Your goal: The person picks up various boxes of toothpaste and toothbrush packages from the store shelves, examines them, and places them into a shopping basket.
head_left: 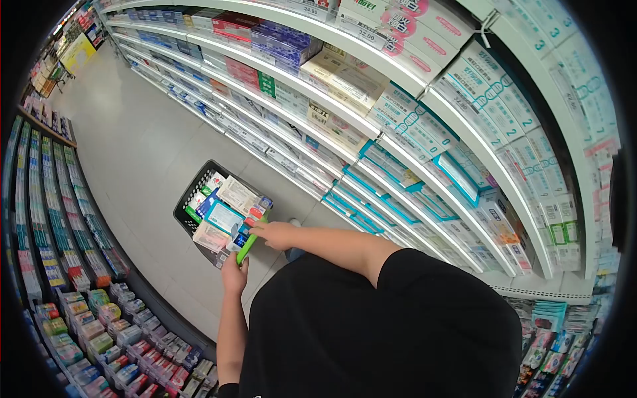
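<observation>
A black shopping basket (183, 204) with perforated sides holds several boxes and packs, among them a white box with a teal border (224, 217) and a cream box (237, 194). Along its near side runs a bright green handle (247, 249). My left hand (234, 272) is closed round the lower end of this handle. My right hand (271, 233) reaches over the near edge of the basket, by the upper part of the handle and some small packs; its fingertips are too small to make out, so what it holds is unclear.
Lit white shelves (312, 89) of boxed goods curve along the right side. Dark racks (73, 232) of packages stand at the left and bottom left. Grey tiled floor (133, 139) runs between them, with a yellow sign (78, 54) far off.
</observation>
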{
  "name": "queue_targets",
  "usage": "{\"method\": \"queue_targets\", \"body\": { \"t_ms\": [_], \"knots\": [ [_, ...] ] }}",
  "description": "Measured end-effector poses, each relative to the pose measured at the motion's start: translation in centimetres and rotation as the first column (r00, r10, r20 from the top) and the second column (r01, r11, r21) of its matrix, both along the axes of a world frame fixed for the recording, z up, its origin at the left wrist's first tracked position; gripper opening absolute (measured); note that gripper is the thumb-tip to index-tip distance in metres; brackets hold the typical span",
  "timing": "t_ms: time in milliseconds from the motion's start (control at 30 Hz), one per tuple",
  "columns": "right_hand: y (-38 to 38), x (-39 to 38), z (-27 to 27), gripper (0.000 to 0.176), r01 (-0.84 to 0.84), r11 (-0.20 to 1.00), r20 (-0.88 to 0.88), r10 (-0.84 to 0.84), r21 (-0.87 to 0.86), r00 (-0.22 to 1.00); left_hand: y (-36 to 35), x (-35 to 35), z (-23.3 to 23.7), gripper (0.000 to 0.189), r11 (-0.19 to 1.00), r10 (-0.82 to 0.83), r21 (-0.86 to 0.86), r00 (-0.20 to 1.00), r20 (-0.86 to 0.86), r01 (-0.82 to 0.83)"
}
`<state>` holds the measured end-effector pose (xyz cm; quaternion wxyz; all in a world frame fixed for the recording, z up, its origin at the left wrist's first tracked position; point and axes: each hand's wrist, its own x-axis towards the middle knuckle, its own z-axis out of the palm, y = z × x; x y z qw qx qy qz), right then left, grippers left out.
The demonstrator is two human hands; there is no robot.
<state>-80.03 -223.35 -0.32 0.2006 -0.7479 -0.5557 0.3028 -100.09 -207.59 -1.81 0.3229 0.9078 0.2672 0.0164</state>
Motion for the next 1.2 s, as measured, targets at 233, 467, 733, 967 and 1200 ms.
{"method": "queue_targets", "body": {
  "t_ms": [233, 467, 733, 967, 1200],
  "knots": [
    [-5.4, -3.9, -0.5, 0.072, 0.093, 0.995, 0.055, -0.091, -0.030, 0.994, -4.9, -2.2, 0.9, 0.035, 0.998, -0.038, -0.048, 0.999, 0.009, 0.038],
    [-11.0, -7.2, 1.9, 0.083, 0.327, 0.943, -0.014, -0.327, 0.058, 0.945, -8.0, -4.9, 1.0, 0.058, 0.975, -0.070, -0.219, 0.990, -0.121, 0.043],
    [-23.4, 4.2, 17.1, 0.073, 0.521, 0.491, 0.363, -0.870, 0.698, 0.334, -12.3, -5.1, 0.7, 0.081, 0.983, -0.144, -0.167, 0.857, -0.496, 0.069],
    [-32.2, 11.6, 24.1, 0.073, 0.432, 0.570, 0.663, -0.743, 0.699, -0.092, -16.2, -7.3, 0.3, 0.077, 0.981, -0.097, -0.195, 0.886, -0.454, 0.008],
    [-32.7, 14.6, 23.5, 0.059, 0.595, 0.473, 0.666, -0.732, 0.650, -0.145, -19.2, -9.2, -1.5, 0.069, 0.989, 0.037, -0.115, 0.917, -0.397, -0.090]
  ]
}}
